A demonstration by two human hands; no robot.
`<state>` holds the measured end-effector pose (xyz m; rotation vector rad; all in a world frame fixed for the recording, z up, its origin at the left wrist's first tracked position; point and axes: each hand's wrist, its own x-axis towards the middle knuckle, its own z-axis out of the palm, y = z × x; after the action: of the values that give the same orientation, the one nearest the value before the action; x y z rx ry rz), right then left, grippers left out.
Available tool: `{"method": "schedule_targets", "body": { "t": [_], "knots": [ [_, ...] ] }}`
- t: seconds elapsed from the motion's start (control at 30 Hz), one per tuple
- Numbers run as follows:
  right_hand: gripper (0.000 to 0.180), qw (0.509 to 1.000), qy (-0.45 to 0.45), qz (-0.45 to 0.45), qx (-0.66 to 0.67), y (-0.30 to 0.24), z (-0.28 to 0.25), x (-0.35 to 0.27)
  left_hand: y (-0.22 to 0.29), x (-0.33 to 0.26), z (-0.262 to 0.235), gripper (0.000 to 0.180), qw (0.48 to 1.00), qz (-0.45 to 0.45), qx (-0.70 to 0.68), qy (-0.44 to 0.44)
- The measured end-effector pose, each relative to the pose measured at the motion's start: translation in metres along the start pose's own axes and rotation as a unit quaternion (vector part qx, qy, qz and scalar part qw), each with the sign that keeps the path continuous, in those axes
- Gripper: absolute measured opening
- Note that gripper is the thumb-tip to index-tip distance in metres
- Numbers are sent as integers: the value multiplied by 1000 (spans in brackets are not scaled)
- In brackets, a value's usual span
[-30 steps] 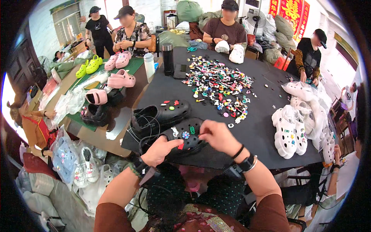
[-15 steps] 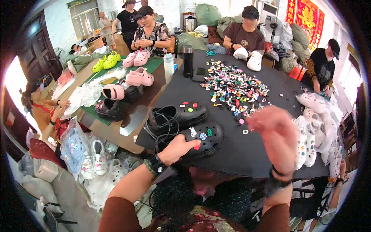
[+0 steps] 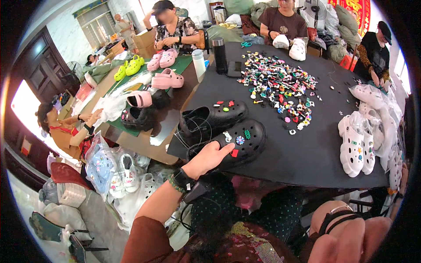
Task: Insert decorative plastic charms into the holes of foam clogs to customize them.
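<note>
My left hand [image 3: 206, 158] grips the nearer black clog [image 3: 252, 142], its thumb on the clog's upper beside a small red charm [image 3: 234, 153]. White, blue-and-white and green charms sit on that same upper. Just behind it stands a second black clog [image 3: 234, 112] with red and green charms; a thin dark cord loops over the heels. My right hand [image 3: 362, 236] is drawn back at the lower right, close to me and off the table; its fingers cannot be made out. A big pile of loose colourful charms [image 3: 280, 85] lies beyond the clogs.
White clogs [image 3: 351, 142] and bagged shoes line the black table's right edge. A black bottle [image 3: 219, 55] and a white bottle [image 3: 198, 63] stand at the back left. Pink clogs [image 3: 167, 79] sit on the adjoining table, bagged shoes [image 3: 101, 164] below it. Several people work around.
My right hand has swung from near the charm pile down and back toward me. My left hand keeps its hold on the black clog. The whole view has shifted.
</note>
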<state>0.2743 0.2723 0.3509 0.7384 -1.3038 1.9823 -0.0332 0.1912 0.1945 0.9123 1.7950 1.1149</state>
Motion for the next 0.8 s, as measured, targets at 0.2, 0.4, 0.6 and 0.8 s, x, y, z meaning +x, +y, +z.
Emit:
{"method": "schedule_targets", "body": {
  "t": [0.2, 0.4, 0.6, 0.8],
  "knots": [
    [27, 1000, 27, -13, 5, -30, -30, -67, 5, -12, -10, 44, 979, 28, -198, -28],
    [28, 998, 64, -24, 5, 7, -17, -22, 3, -40, -26, 39, 985, 127, 72, 89],
    [29, 994, 107, -34, -14, -20, -28, -71, 21, -47, -49, 25, 904, 246, 247, 247],
    [30, 989, 136, -47, -23, -18, -28, -78, -1, -29, -73, 42, 848, 247, 399, 248]
  ]
}}
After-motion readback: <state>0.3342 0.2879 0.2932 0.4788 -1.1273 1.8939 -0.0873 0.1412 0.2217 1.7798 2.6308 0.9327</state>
